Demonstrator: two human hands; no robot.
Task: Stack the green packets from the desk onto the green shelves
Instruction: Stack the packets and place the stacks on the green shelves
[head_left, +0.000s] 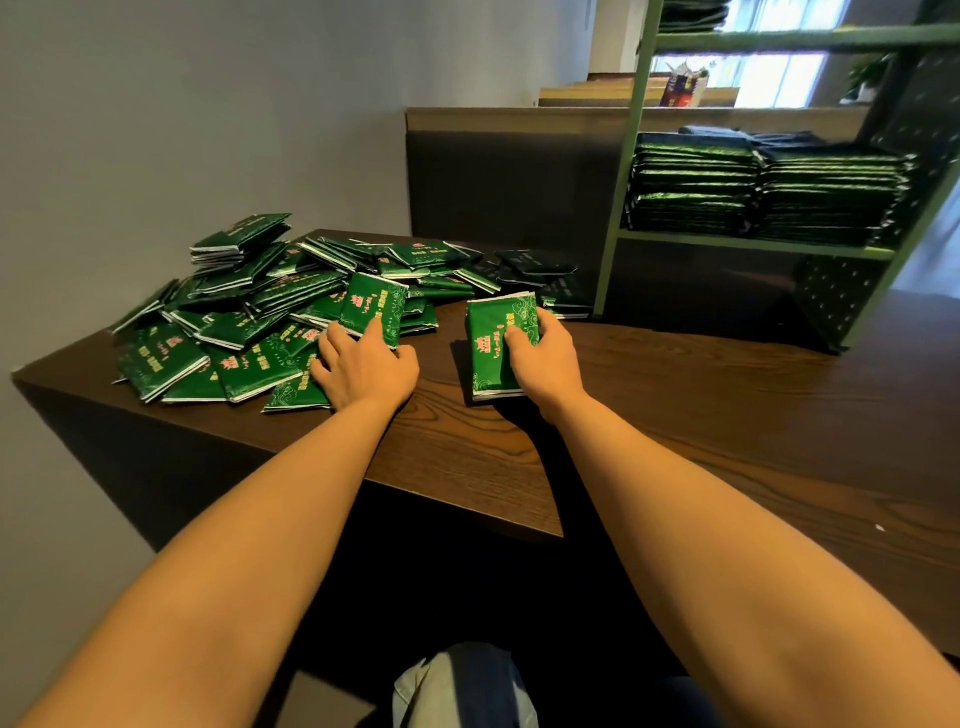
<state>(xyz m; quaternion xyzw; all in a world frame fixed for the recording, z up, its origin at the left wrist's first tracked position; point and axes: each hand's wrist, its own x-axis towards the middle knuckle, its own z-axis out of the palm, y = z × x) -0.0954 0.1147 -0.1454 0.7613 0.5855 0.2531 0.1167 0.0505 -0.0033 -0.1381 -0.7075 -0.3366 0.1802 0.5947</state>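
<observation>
Left fingers: the fingers (375, 328) of my left hand (363, 366) grasp one glossy green foil packet (370, 306), tipped up off the heap at centre frame.
Right fingers: my right hand (540, 358) is curled round the right edge of a small squared stack of packets (491, 358), thumb on top. The stack lies flat on the dark wood-grain desk (675, 415), just right of centre.
Loose pile (249, 312): many more packets, overlapping and askew, centre left on the desk.
Shelved packets (753, 187): two neat columns, upper right, on the pale green metal shelf (748, 244).
Handling: I judge them light, flat, a little pliable and slick, so stacked ones may slide.
Hold: clamp the stack across its long edges, thumb above and fingers below, keeping it level.
</observation>
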